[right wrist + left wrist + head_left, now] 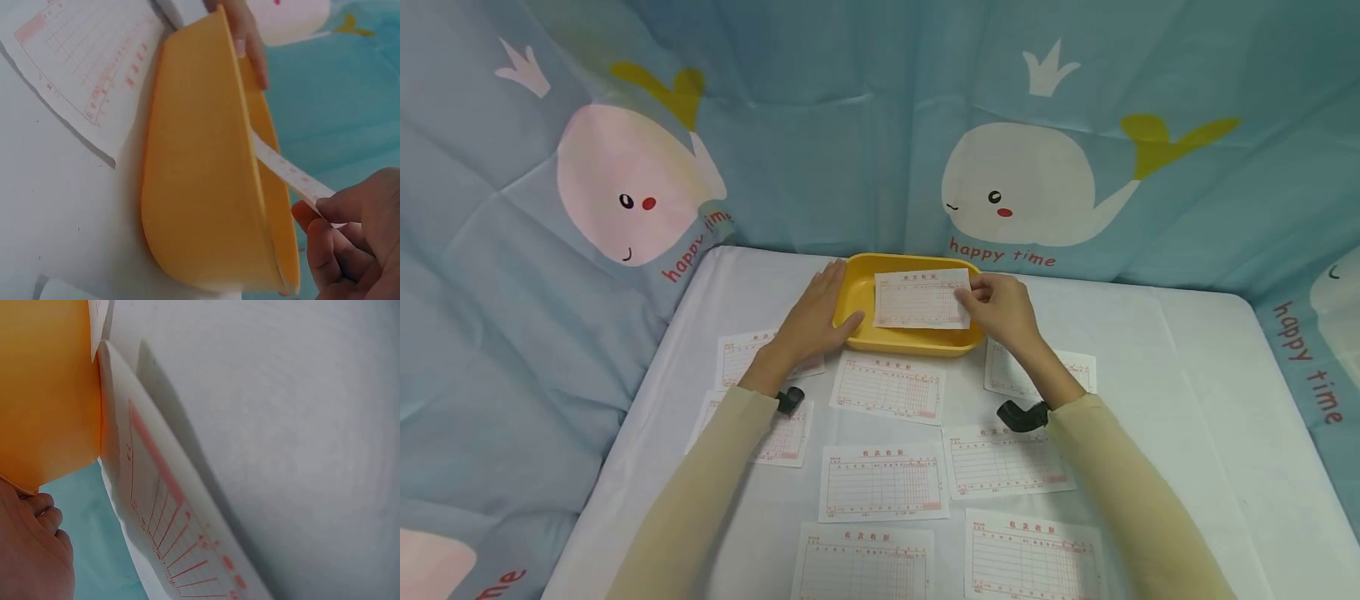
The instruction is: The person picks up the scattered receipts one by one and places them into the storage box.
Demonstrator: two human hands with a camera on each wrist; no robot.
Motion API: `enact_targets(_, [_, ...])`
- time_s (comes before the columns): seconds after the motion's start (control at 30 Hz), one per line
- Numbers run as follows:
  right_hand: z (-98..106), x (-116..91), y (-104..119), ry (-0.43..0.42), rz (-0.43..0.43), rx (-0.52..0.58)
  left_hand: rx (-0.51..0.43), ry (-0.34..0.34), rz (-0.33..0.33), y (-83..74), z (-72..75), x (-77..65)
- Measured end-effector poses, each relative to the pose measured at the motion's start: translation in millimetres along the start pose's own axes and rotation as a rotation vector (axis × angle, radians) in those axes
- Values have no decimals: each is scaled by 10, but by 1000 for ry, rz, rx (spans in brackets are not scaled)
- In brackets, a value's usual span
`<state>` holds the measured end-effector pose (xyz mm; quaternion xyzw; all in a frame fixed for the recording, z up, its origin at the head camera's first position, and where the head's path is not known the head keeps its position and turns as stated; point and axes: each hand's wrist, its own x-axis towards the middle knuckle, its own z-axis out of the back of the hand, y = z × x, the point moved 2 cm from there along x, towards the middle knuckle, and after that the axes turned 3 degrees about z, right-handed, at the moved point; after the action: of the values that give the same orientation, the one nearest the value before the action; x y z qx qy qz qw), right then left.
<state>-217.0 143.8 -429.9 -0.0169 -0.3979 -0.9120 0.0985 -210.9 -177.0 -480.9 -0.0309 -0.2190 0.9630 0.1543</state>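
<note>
My right hand (1002,310) pinches a printed paper slip (917,300) by its right edge between thumb and fingers. The slip, white with red lines and lettering, lies tilted over the inside of a yellow plastic basin (910,342). Seen from the right wrist, the slip (294,172) angles out past the basin's rim. My left hand (817,315) holds the basin's left end, thumb at the near corner and fingers along the outer side. In the left wrist view, part of the left hand (34,544) shows beside the basin's rim.
Several similar slips, such as this one (883,483), are spread over the white tablecloth (1180,433) in front of the basin. One slip (887,385) lies right at its near side. Behind hangs a blue curtain (835,167) with whale prints.
</note>
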Motion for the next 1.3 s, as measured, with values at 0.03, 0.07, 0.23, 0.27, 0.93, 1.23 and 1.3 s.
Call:
enact_targets(0.03, [-16, 3, 17, 1, 10, -16, -3, 2, 1, -3, 2, -1])
enact_targets(0.07, [-34, 6, 33, 1, 21, -40, -2, 4, 0, -6, 4, -1])
enact_targets(0.23, [-70, -1, 119, -7, 69, -168, -3, -3, -17, -5, -2, 11])
enact_targets(0.27, [-72, -5, 132, -9, 79, -188, -1, -4, -20, -4, -4, 15])
enact_targets(0.93, [307, -322, -33, -150, 125, -227, 5, 9, 30, -22, 11, -17])
enact_targets(1.23, [554, -537, -371, -111, 147, -150, -10, 19, 40, -28, -2, -15])
enact_targets(1.3, [609, -597, -466, -89, 140, -160, -14, 22, 41, -38, -4, -9])
